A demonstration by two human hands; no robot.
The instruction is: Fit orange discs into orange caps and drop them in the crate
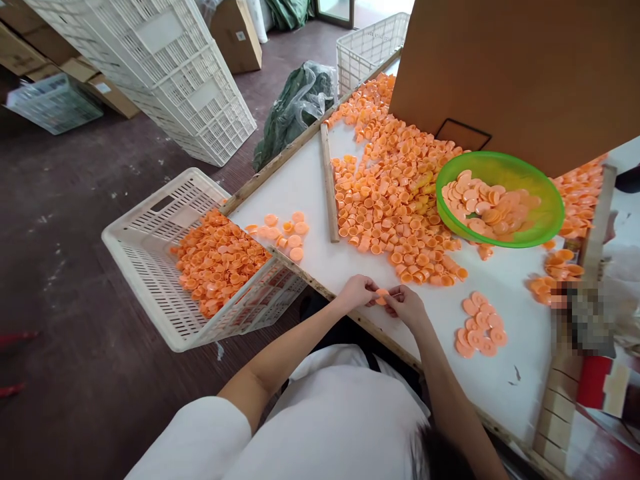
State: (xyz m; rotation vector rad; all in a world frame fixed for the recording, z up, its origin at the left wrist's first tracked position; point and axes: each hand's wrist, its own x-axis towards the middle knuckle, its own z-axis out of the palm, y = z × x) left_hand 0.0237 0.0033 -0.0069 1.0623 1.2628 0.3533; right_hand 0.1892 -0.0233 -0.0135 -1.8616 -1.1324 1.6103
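My left hand [359,292] and my right hand [406,304] meet over the near edge of the white table [440,320]. Between their fingertips is a small round orange plastic cap [382,297], pinched from both sides. Just beyond my hands lies a broad heap of orange plastic cups [380,193], tumbled in all directions. To the right of my right hand, several flat orange discs [481,325] lie in a loose cluster. Left of my left hand, a few orange caps [296,254] sit near the table's corner.
A green bowl [555,217] of orange discs stands at the table's right. A white crate [150,293] of orange pieces sits against the left edge. Wooden strips [330,193] border and divide the tabletop. Stacked white crates [200,100] and a large brown board [500,60] rise behind.
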